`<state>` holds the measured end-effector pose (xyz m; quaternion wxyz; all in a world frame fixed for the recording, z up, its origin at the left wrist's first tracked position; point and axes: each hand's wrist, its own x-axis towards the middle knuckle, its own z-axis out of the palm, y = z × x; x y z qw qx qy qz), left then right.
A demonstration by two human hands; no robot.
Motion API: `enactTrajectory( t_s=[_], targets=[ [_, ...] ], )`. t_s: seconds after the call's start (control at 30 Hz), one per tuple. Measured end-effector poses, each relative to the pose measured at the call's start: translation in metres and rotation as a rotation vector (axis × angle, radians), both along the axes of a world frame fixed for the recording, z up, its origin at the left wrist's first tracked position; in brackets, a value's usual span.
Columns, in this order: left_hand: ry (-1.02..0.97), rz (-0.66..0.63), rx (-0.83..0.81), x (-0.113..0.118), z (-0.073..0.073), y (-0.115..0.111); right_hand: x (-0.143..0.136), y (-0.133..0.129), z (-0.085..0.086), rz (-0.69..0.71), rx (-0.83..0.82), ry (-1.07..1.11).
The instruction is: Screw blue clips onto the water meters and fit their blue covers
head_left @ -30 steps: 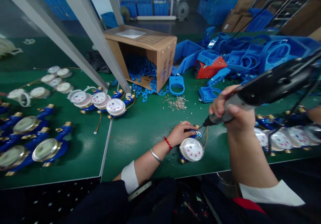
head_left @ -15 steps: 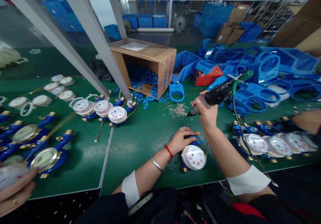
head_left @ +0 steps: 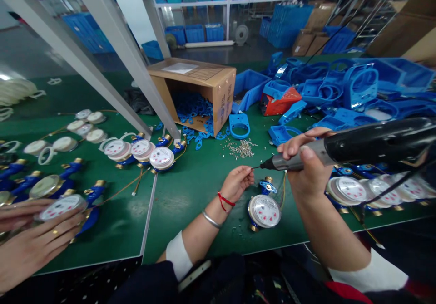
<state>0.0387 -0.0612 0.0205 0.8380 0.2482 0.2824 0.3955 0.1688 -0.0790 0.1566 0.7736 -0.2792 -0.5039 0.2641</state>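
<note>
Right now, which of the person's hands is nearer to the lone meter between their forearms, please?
Left. The left hand is just left of the meter, near its far end; the right hand, gripping the screwdriver, is raised farther off to the right.

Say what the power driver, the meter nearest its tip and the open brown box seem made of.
Power driver: probably plastic, from its glossy black shell; grey front possibly metal.
Meter: likely painted metal, glossy blue with bare brass-coloured ends; clear cover, glass or plastic.
Box: apparently matte cardboard, by its brown, printed walls.
</note>
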Motion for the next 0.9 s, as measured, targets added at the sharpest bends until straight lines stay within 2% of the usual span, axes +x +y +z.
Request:
enactTrajectory(
  t_s=[0.33, 0.67, 0.73, 0.8, 0.9],
  targets=[
    [-0.148, -0.139, -0.105, -0.003, 0.005, -0.004, 0.002, -0.018, 0.009, 0.030, 0.036, 0.057],
    [-0.076, -0.165, 0.025, 0.000, 0.003, -0.006, 0.007, -0.020, 0.009, 0.026, -0.023, 0.069],
    [-0.034, -0.182, 0.098, 0.001, 0.004, -0.005, 0.008, -0.020, 0.009, 0.028, -0.018, 0.078],
    [0.123, -0.141, 0.259, 0.000, 0.008, -0.006, 0.010, -0.020, 0.008, 0.023, -0.011, 0.079],
    [0.532, 0.078, 0.693, -0.002, 0.023, -0.014, 0.013, -0.019, 0.005, 0.005, -0.004, 0.066]
  ],
)
